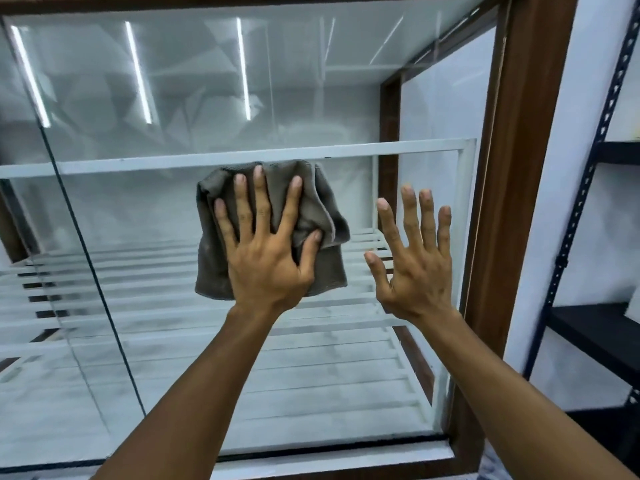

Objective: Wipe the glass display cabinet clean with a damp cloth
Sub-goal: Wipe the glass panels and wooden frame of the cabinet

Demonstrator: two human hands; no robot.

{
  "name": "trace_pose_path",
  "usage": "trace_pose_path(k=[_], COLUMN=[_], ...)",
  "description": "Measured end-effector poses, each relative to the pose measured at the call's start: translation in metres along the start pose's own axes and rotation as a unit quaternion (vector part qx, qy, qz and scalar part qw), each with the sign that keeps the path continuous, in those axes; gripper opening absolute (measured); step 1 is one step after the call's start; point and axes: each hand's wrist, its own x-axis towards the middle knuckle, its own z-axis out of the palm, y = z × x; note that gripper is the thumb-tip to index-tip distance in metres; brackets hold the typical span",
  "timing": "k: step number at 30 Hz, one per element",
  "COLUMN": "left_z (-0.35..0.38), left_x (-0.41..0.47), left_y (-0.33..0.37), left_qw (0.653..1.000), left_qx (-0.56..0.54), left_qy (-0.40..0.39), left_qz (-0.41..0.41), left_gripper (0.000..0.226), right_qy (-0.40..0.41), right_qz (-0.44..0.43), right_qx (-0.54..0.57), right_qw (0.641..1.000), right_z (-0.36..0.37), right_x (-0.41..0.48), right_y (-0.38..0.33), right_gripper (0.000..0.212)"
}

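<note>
A grey-brown cloth (322,202) lies flat against the front glass pane (207,98) of the display cabinet, near the middle of the pane. My left hand (266,244) presses it there with fingers spread straight and the thumb on a fold of the cloth. My right hand (415,258) is just to the right of the cloth, fingers spread and straight, palm toward the glass, holding nothing. Whether it touches the glass I cannot tell. The glass looks hazy and streaked below the cloth.
A brown wooden frame (519,168) borders the pane on the right. Inside are white slatted shelves (311,358) and a white rail (242,157). A dark seam (86,254) between panes runs down the left. A black metal rack (588,202) stands to the right.
</note>
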Motion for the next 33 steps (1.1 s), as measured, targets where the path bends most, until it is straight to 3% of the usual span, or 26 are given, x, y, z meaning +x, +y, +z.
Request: trace_pose_path(k=[4, 9, 14, 19, 22, 25, 28, 30, 33], left_z=[-0.002, 0.000, -0.002, 0.008, 0.008, 0.008, 0.012, 0.014, 0.009], left_x=[0.020, 0.005, 0.027, 0.007, -0.006, 0.014, 0.019, 0.013, 0.011], left_y=[0.032, 0.006, 0.040, 0.054, 0.037, 0.059, 0.093, 0.099, 0.088], left_qw=[0.998, 0.999, 0.998, 0.997, 0.997, 1.000, 0.999, 0.997, 0.995], left_qx=[-0.020, -0.004, -0.002, -0.015, -0.002, -0.006, -0.025, -0.031, -0.045], left_qy=[0.011, -0.008, 0.012, -0.009, -0.007, 0.011, -0.010, -0.019, -0.026], left_qz=[-0.064, 0.049, -0.056, 0.076, 0.082, -0.008, 0.032, 0.070, 0.086], left_gripper=[0.072, 0.071, 0.071, 0.068, 0.070, 0.072, 0.071, 0.070, 0.068], right_qy=[0.006, 0.022, 0.024, 0.027, 0.021, 0.052, 0.112, 0.081, 0.000], right_qz=[0.000, 0.033, 0.043, 0.035, 0.028, 0.061, 0.050, -0.006, -0.005], right_qx=[0.012, 0.041, 0.042, 0.066, 0.087, 0.172, 0.292, 0.339, 0.371], right_qw=[1.000, 0.998, 0.998, 0.997, 0.996, 0.982, 0.949, 0.937, 0.929], right_z=[0.001, -0.003, -0.001, -0.004, -0.005, -0.013, -0.032, -0.038, -0.032], right_x=[-0.001, -0.011, -0.016, -0.022, -0.022, -0.018, 0.001, 0.016, 0.028], right_y=[-0.001, 0.006, 0.007, 0.014, 0.016, 0.009, -0.016, -0.031, -0.032], right_gripper=[0.073, 0.068, 0.066, 0.065, 0.066, 0.063, 0.060, 0.061, 0.067])
